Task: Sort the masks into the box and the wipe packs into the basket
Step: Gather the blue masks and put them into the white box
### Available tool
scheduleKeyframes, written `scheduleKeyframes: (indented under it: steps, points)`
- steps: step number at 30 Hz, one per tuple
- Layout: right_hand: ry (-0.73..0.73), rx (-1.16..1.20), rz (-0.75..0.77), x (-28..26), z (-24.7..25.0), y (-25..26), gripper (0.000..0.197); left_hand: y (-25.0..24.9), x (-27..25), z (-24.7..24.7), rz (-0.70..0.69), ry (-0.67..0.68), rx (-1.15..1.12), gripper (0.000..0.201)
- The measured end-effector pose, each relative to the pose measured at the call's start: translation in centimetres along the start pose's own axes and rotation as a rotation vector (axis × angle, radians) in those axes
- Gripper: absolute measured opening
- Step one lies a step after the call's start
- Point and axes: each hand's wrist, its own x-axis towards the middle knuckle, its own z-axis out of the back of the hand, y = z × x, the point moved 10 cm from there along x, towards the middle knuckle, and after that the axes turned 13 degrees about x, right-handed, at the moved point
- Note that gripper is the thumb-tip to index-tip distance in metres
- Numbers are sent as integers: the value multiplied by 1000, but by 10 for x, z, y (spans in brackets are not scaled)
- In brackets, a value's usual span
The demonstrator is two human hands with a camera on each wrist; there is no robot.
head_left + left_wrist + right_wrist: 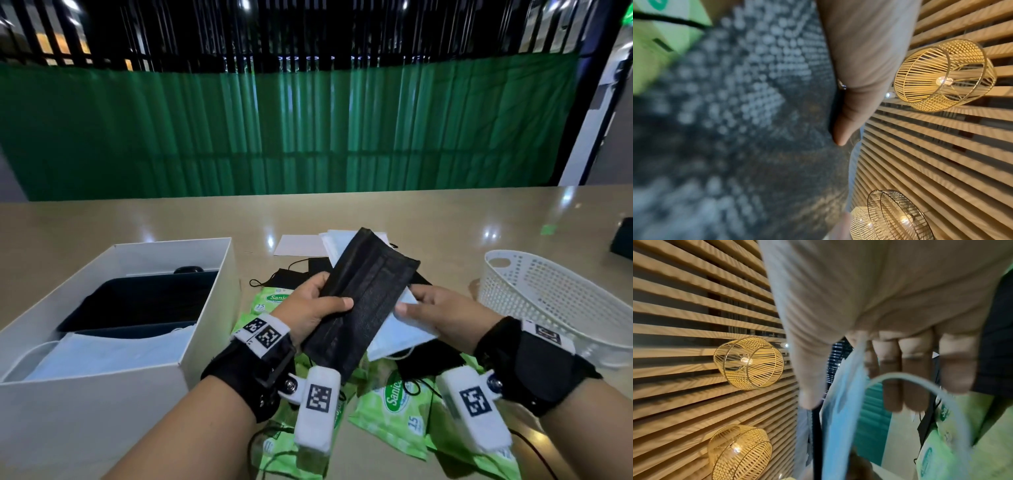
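The left hand (310, 310) gripped a black mask (363, 301), thumb laid across its top face and fingers curled under its 9 o'clock long edge. The right hand (442, 313) pinched a light blue mask (397, 334) whose corner sat tucked beneath the black one; its ear loop (920, 381) arced across the right wrist view. Both masks were held above the table (137, 222), over the pile.

The white box (212, 284) stood at 9 o'clock of the hands, open-topped, its near wall just beside the left wrist. It held dark masks and, toward 6 o'clock, a light one (113, 353). The white basket (548, 301) stood at 3 o'clock, just beyond the right wrist. Open tabletop lay at 12 o'clock.

Wrist units hid much of the pile. In the left wrist view the black fabric filled the frame, blurred; only the thumb (849, 123) read clearly.

Green wipe packs (394, 407) lay at 6 o'clock beneath the forearms, tangled with black ear loops. More masks, black (291, 274) and white (334, 243), lay at 12 o'clock beside a white sheet (298, 245). A dark object (623, 240) was cut off at the 3 o'clock frame edge.
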Motion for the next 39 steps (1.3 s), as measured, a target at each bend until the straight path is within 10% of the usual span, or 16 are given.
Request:
scheduleKeyframes:
  steps: [7,20,24,28,39]
  points:
    - [-176,-114,-48,-6,25,-4,11,17,-4,20,46,-88,147,21]
    - [-441,-215,-251,-29,82,-46,16,58,-6,51,278,-193,261,8]
    - [-426,-134,-226,-26,75,-44,47,70,-8,50,375,-153,425,20]
    - [-399,-60,-194,-24,73,-43,23,81,-12,67,462,-190,689,18]
    - [-248,159,36,-18,36,-10,27,26,-9,58,211,-351,871,64]
